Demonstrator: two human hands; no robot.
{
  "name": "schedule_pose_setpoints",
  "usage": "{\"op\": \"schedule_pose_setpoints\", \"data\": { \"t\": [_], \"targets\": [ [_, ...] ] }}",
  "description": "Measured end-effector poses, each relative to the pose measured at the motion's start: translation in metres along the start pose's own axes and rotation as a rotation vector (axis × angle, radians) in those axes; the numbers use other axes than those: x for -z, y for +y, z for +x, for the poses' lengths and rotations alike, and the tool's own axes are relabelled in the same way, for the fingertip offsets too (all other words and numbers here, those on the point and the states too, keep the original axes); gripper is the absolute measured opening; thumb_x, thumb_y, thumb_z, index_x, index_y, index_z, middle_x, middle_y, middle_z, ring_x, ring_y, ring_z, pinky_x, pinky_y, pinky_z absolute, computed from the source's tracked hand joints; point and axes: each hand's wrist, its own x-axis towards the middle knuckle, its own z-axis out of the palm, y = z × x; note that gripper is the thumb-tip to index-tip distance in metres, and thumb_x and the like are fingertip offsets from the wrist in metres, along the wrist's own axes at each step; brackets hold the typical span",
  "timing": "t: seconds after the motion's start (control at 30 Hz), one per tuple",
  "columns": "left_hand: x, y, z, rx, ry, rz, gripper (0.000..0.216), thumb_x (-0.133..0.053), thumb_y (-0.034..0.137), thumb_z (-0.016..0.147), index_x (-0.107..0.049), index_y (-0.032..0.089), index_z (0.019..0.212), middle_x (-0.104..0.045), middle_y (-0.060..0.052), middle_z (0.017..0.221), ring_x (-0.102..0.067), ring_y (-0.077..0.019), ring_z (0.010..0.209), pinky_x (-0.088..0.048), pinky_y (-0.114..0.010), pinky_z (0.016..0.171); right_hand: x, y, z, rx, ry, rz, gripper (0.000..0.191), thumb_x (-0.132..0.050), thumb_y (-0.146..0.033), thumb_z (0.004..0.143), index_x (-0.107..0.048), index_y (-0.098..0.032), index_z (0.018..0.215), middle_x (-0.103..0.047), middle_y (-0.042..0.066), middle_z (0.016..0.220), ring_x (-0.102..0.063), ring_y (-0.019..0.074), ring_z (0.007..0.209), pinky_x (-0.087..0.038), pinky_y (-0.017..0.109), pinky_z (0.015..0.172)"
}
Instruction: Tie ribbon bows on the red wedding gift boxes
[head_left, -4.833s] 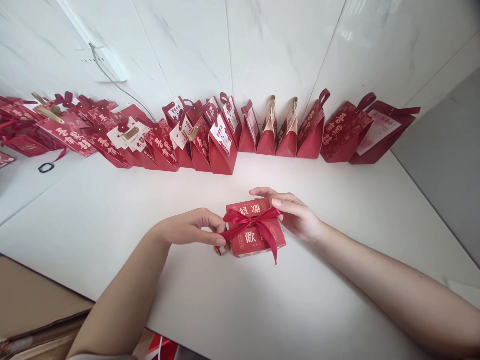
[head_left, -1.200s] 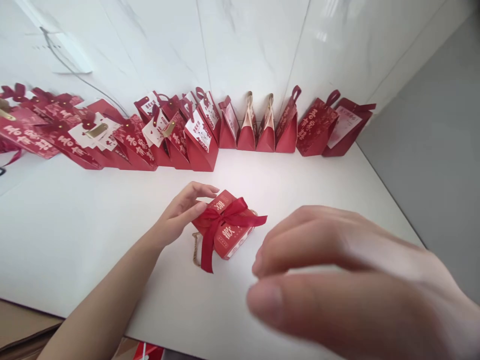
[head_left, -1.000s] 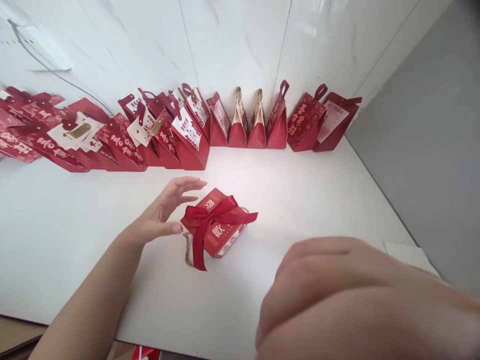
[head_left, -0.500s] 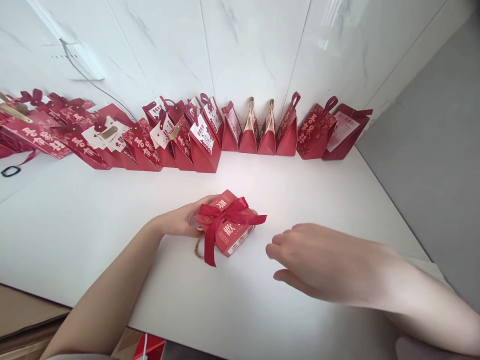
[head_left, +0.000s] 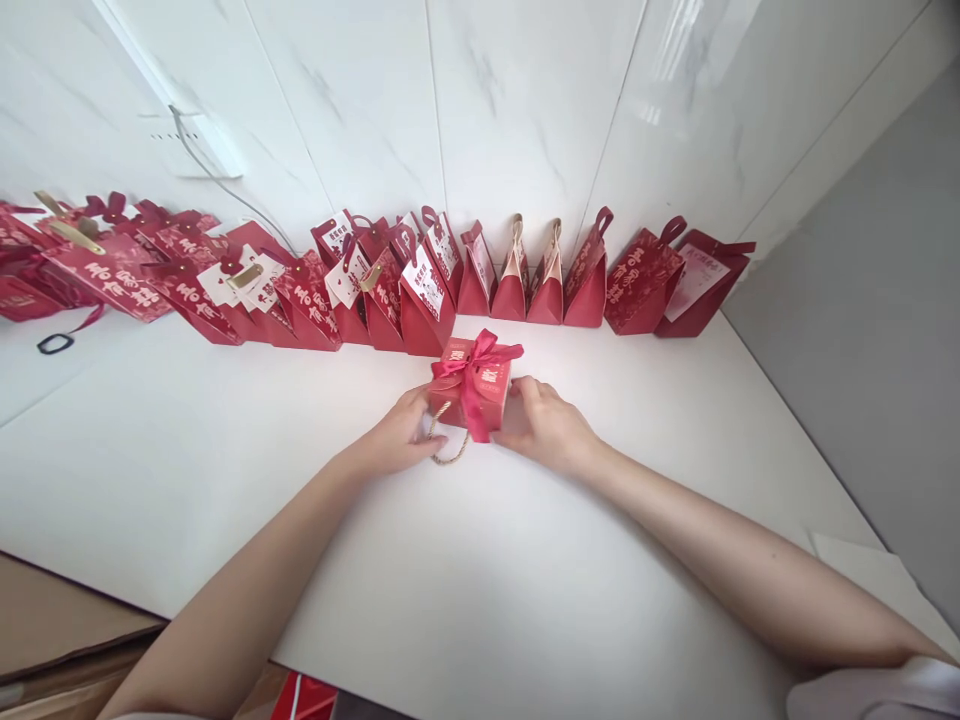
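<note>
A small red gift box with pale lettering sits on the white table, just in front of the row of bags. A red ribbon bow is tied across its top, one tail hanging down the near side. My left hand grips the box's left side, its thumb by the twisted rope handle that loops out in front. On the other side, my right hand holds the right side with fingers and thumb. Some fingertips are hidden behind the box.
Several red gift bags line the back of the table against the marbled wall, more densely at left. A dark loop lies at far left. Cardboard is below the front left edge; a grey panel bounds the right.
The gift box has moved away from me toward the bags and has turned. My right hand has come in from the right and taken hold of it. The view has shifted slightly.
</note>
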Motion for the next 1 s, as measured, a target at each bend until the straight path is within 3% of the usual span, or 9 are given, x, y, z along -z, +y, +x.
{"op": "schedule_pose_setpoints", "data": {
  "t": [0.1, 0.2, 0.33, 0.43, 0.53, 0.67, 0.8, 1.0],
  "targets": [
    [0.003, -0.001, -0.001, -0.036, 0.001, 0.074, 0.069, -0.064, 0.038, 0.084, -0.038, 0.025, 0.146, -0.036, -0.010, 0.152, -0.033, -0.0340, 0.139, -0.029, -0.050, 0.116, -0.010, 0.019, 0.012, 0.233, 0.006, 0.265, 0.051, -0.077, -0.046, 0.070, -0.054, -0.020, 0.108, -0.050, 0.015, 0.136, -0.037, 0.0305, 0.138, -0.037, 0.044, 0.109],
    [0.005, 0.003, 0.000, -0.052, 0.005, 0.023, 0.063, -0.064, 0.039, 0.085, -0.044, 0.024, 0.142, -0.040, -0.010, 0.148, -0.040, -0.0332, 0.135, -0.033, -0.049, 0.115, -0.013, 0.030, 0.018, 0.311, -0.010, 0.451, 0.032, -0.077, -0.036, 0.069, -0.053, -0.021, 0.085, -0.052, 0.012, 0.133, -0.045, 0.0283, 0.131, -0.037, 0.043, 0.108],
    [0.005, 0.006, 0.001, -0.106, 0.007, -0.158, 0.063, -0.072, 0.039, 0.079, -0.052, 0.024, 0.136, -0.045, -0.012, 0.143, -0.043, -0.0358, 0.131, -0.035, -0.051, 0.112, -0.012, 0.029, 0.018, 0.228, -0.043, 0.733, 0.030, -0.079, -0.035, 0.067, -0.054, -0.021, 0.077, -0.059, 0.008, 0.123, -0.055, 0.0264, 0.118, -0.040, 0.044, 0.105],
    [-0.001, 0.005, 0.002, -0.167, 0.028, -0.357, 0.038, -0.070, 0.039, 0.081, -0.062, 0.022, 0.115, -0.048, -0.012, 0.138, -0.047, -0.0329, 0.127, -0.039, -0.048, 0.109, -0.010, 0.023, 0.017, 0.078, -0.174, 1.063, 0.030, -0.071, -0.045, 0.080, -0.064, -0.021, 0.096, -0.068, 0.007, 0.110, -0.062, 0.0254, 0.107, -0.044, 0.045, 0.101],
    [-0.013, 0.008, 0.004, -0.098, 0.151, -0.572, 0.025, -0.066, 0.042, 0.085, -0.060, 0.020, 0.095, -0.050, -0.011, 0.133, -0.054, -0.0283, 0.118, -0.045, -0.044, 0.100, -0.007, 0.020, 0.019, -0.016, -0.233, 1.262, 0.039, -0.064, -0.050, 0.086, -0.066, -0.021, 0.111, -0.071, 0.008, 0.109, -0.064, 0.0252, 0.107, -0.045, 0.044, 0.101],
    [-0.026, 0.011, 0.007, -0.067, 0.242, -0.734, 0.026, -0.059, 0.043, 0.090, -0.053, 0.020, 0.099, -0.048, -0.011, 0.138, -0.053, -0.0259, 0.119, -0.046, -0.040, 0.094, -0.008, 0.019, 0.020, -0.076, -0.206, 1.299, 0.038, -0.063, -0.053, 0.087, -0.069, -0.023, 0.110, -0.070, 0.007, 0.114, -0.062, 0.0239, 0.110, -0.047, 0.042, 0.099],
    [-0.028, 0.008, 0.008, -0.043, 0.251, -0.791, 0.037, -0.064, 0.046, 0.086, -0.051, 0.020, 0.109, -0.043, -0.013, 0.145, -0.051, -0.0285, 0.122, -0.048, -0.039, 0.090, -0.015, 0.013, 0.014, -0.086, -0.124, 1.181, 0.040, -0.066, -0.057, 0.083, -0.069, -0.023, 0.104, -0.072, 0.004, 0.103, -0.064, 0.0246, 0.102, -0.048, 0.041, 0.095],
    [-0.023, 0.006, 0.010, 0.078, 0.280, -0.832, 0.036, -0.065, 0.046, 0.085, -0.052, 0.019, 0.105, -0.060, -0.011, 0.125, -0.060, -0.0265, 0.110, -0.050, -0.039, 0.087, -0.017, 0.010, 0.010, -0.080, -0.089, 1.014, 0.043, -0.067, -0.063, 0.078, -0.065, -0.022, 0.092, -0.070, 0.002, 0.093, -0.063, 0.0244, 0.094, -0.048, 0.039, 0.090]
  ]
}}
